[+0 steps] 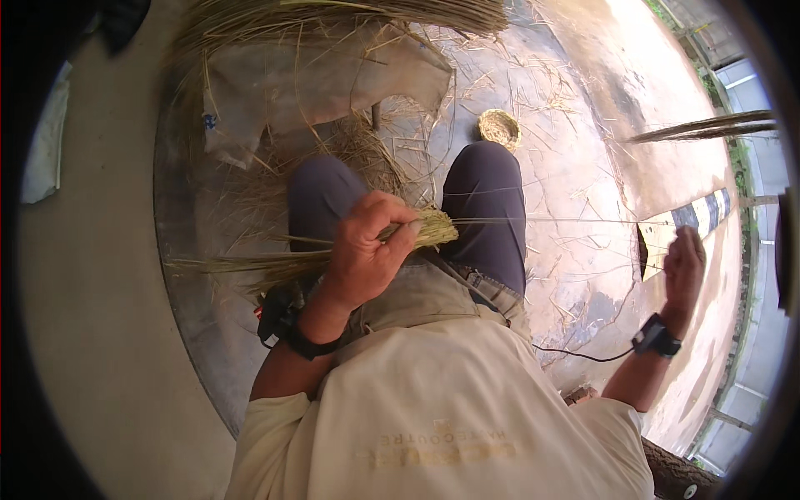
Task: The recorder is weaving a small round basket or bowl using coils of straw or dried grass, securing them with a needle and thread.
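Observation:
My left hand [367,250] is closed around a thick bundle of dry grass [250,265] that lies across my lap, its cut end [435,227] sticking out past my fingers. One thin strand [550,221] stretches from the bundle's end out to the right. My right hand [683,267] is raised far to the right, fingers pinched near the end of that strand; whether it grips the strand I cannot tell. A small coiled woven disc [498,127] lies on the floor beyond my right knee.
A pale sack [317,79] lies on the floor ahead under loose straw [367,146]. More long grass [350,12] is heaped at the top. A concrete floor [600,158] littered with stalks spreads to the right. A black-and-white striped kerb [692,218] sits at right.

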The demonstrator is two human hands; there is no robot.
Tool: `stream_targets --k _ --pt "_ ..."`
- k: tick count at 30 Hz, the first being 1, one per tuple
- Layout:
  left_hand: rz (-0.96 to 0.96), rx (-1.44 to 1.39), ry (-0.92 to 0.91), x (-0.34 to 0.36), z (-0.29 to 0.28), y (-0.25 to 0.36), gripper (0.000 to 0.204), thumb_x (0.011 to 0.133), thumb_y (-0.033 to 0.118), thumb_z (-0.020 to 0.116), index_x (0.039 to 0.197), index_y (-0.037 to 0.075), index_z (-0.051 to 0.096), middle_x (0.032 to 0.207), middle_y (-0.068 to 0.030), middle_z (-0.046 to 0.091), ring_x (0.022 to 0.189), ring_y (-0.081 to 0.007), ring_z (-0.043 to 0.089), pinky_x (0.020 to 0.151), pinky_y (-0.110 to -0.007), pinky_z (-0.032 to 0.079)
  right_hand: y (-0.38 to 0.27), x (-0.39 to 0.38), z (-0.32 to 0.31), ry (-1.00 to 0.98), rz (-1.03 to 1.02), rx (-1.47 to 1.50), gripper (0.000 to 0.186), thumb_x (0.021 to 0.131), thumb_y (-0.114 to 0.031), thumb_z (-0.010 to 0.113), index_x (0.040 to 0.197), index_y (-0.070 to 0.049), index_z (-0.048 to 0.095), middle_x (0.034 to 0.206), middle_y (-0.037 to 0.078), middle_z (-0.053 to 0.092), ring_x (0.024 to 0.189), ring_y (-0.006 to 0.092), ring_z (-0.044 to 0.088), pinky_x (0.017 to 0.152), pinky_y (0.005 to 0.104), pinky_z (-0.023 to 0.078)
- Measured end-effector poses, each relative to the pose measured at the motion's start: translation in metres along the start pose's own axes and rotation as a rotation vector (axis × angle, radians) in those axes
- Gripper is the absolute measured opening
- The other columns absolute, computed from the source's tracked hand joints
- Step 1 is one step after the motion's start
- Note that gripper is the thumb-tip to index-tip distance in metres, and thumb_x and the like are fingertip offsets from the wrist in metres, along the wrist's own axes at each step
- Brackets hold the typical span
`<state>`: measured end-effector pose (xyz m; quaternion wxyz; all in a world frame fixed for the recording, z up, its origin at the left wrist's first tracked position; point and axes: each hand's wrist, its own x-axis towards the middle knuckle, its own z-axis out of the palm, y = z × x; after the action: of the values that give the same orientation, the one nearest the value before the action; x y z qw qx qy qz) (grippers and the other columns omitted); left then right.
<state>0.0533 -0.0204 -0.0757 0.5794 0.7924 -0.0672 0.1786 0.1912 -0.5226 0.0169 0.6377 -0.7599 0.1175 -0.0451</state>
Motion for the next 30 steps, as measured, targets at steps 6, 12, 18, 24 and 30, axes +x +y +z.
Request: stream_targets --k 6,12,18,24,30 --pt "0.021 0.042 0.01 0.0 0.0 0.0 0.011 0.09 -0.003 0.071 0.099 0.002 0.067 0.101 -0.009 0.065 0.094 -0.0209 0.063 0.089 -0.033 0.05 0.023 0.038 -0.152 0.484 -0.075 -0.009 0.025 0.104 -0.025 0.069 0.084 -0.017 0.056 0.066 -0.009 0.04 0.048 0.0018 0.028 0.043 0.0232 0.021" --pt "0.014 0.027 0.014 -0.002 -0.004 0.002 0.012 0.091 -0.003 0.07 0.102 0.003 0.068 0.104 -0.0101 0.068 0.097 -0.0201 0.065 0.091 -0.033 0.05 0.077 0.066 -0.214 0.656 -0.076 -0.017 0.023 0.104 -0.025 0.067 0.086 -0.015 0.056 0.067 -0.007 0.043 0.046 0.004 0.031 0.04 0.026 0.021" --pt "-0.177 -0.092 0.032 -0.008 -0.01 0.003 0.007 0.097 -0.001 0.068 0.104 0.001 0.067 0.103 -0.0057 0.071 0.095 -0.0118 0.063 0.089 -0.028 0.051 0.113 0.093 -0.206 0.752 -0.02 0.019 0.027 0.104 -0.027 0.065 0.104 -0.001 0.06 0.091 0.006 0.06 0.048 0.007 0.037 0.041 0.0276 0.026" --pt "-0.162 -0.088 0.043 -0.001 -0.006 0.003 0.006 0.099 -0.001 0.068 0.105 0.001 0.067 0.098 -0.0004 0.068 0.091 -0.0065 0.059 0.082 -0.025 0.05 0.186 0.152 -0.347 0.595 -0.191 -0.691 0.02 0.101 -0.014 0.058 0.114 0.001 0.062 0.109 0.009 0.067 0.063 0.0124 0.053 0.049 0.0272 0.044" --pt "-0.272 -0.204 0.097 -0.012 -0.007 -0.012 0.007 0.1 -0.001 0.067 0.106 0.002 0.068 0.097 0.0045 0.066 0.088 -0.0029 0.056 0.079 -0.023 0.048 0.178 0.164 -0.398 0.699 -0.123 -0.861 0.028 0.093 -0.014 0.065 0.116 0.003 0.069 0.116 0.011 0.072 0.078 0.0229 0.068 0.062 0.0348 0.053"
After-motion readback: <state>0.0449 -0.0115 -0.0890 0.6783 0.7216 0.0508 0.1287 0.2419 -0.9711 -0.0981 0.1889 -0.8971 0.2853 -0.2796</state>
